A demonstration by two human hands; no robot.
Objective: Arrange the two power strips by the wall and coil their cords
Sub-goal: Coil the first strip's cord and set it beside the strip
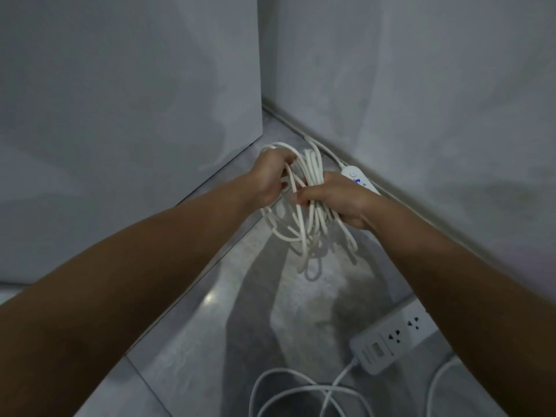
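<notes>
A: How far along is the task, in your opinion?

B: About the middle, I think. Both hands are busy with one cord [311, 164]. The left hand [270, 176] has its fingers curled round the top of the loops. The right hand [334, 200] grips the same bundle lower down, in a closed fist. The loops hang under the right hand, above the floor [240, 326].

A: Is the coil tidy?

B: Not very. The loops have different lengths and some cross each other. I judge this coil is nearly gathered, but it is not yet put down.

A: And the strips?

B: The far strip [365, 185] lies just beyond the right hand, along the foot of the wall [421, 85]. The hand hides part of it. A small blue light shows on it. So this one seems to be in its place already.

A: Does the held cord belong to it?

B: Probably yes, but I cannot follow the cord to the strip, so I do not say it for sure.

A: What about the other one?

B: The near strip [388, 338] lies on the floor under the right forearm, much nearer to the person than the hands. It sits at an angle, and I cannot tell if it touches the wall. Its loose cord [282, 370] spreads in wide curves on the floor below both arms. No hand touches it.

A: So what is left?

B: To set down the first coil near the far strip, then to place the near strip by the wall and coil its cord
</notes>
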